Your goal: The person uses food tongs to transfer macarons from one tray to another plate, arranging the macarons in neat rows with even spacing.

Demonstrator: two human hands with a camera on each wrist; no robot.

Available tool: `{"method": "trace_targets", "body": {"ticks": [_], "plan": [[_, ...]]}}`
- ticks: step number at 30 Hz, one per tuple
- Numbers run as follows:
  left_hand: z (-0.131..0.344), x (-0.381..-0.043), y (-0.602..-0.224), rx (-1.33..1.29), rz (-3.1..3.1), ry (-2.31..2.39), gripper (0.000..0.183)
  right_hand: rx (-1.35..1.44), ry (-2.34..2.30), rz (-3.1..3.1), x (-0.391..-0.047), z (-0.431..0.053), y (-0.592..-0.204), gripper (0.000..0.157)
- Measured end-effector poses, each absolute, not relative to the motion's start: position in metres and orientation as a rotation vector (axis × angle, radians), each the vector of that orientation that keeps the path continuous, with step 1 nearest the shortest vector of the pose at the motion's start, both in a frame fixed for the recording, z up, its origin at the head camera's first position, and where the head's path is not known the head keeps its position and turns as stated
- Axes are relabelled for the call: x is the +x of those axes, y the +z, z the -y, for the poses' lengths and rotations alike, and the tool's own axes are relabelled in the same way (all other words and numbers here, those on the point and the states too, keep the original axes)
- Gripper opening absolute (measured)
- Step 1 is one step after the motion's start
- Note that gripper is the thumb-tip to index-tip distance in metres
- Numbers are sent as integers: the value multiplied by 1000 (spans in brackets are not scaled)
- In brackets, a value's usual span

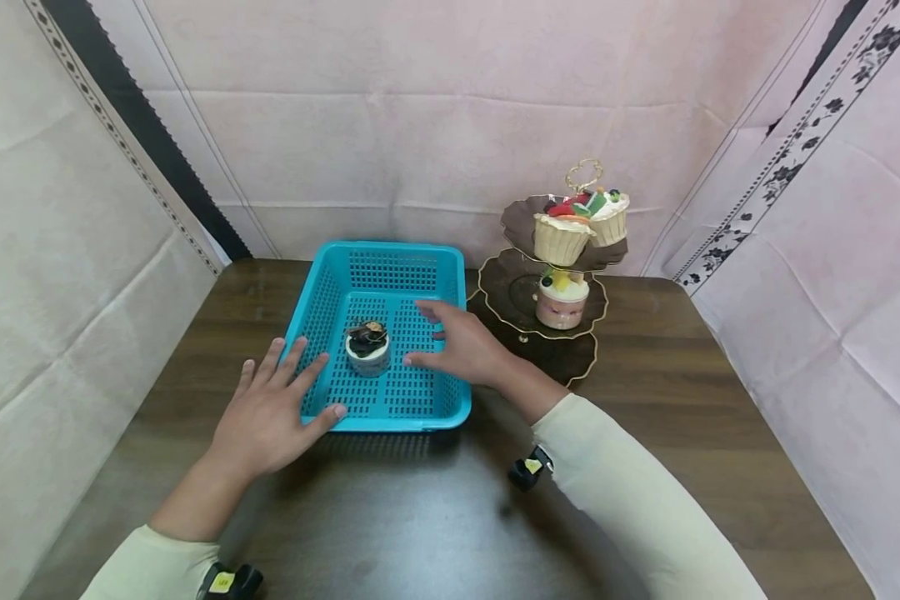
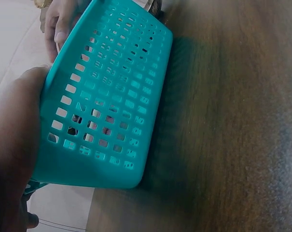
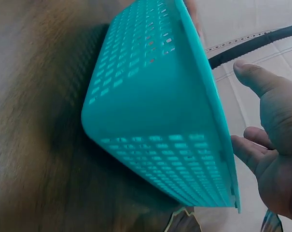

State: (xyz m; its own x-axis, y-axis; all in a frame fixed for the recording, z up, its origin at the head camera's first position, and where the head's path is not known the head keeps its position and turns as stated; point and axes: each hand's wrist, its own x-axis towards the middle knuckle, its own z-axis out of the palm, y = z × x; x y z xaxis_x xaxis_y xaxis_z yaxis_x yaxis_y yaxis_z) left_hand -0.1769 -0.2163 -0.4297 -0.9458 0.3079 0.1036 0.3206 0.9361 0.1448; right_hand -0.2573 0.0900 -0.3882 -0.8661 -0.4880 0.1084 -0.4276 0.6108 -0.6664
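A blue plastic basket (image 1: 386, 425) with slotted walls stands on the table. Inside it sits a small cup dessert (image 1: 367, 360) with white cream and a dark topping. My left hand (image 1: 266, 417) lies at the basket's front left corner, fingers spread over the rim. Over the basket's right side reaches my right hand (image 1: 465, 346), its thumb and fingers apart and directed at the dessert, with a gap between. In the right wrist view that hand (image 3: 276, 130) shows beside the basket's rim (image 3: 211, 92), holding nothing. The left wrist view shows the basket's outer wall (image 2: 107, 166) close up.
Right of the basket stands a dark tiered stand (image 1: 510, 287) with gold edges. Its top plate holds two cupcakes (image 1: 561, 240) with fruit toppings, and a layered cup dessert (image 1: 562, 304) sits one tier lower. Pale cloth walls (image 1: 390, 150) enclose the wooden table (image 1: 390, 517).
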Motion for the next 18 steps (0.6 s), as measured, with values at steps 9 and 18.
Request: {"method": "trace_targets", "body": {"ticks": [9,18], "plan": [[217,-177,-430,-482,3020,-234,92,-776,-1019,-2768,-265,-69,-389,89],[218,-177,-430,-494,3012,-232,91,-754,-877,-2797,-275,-54,-394,89]]}}
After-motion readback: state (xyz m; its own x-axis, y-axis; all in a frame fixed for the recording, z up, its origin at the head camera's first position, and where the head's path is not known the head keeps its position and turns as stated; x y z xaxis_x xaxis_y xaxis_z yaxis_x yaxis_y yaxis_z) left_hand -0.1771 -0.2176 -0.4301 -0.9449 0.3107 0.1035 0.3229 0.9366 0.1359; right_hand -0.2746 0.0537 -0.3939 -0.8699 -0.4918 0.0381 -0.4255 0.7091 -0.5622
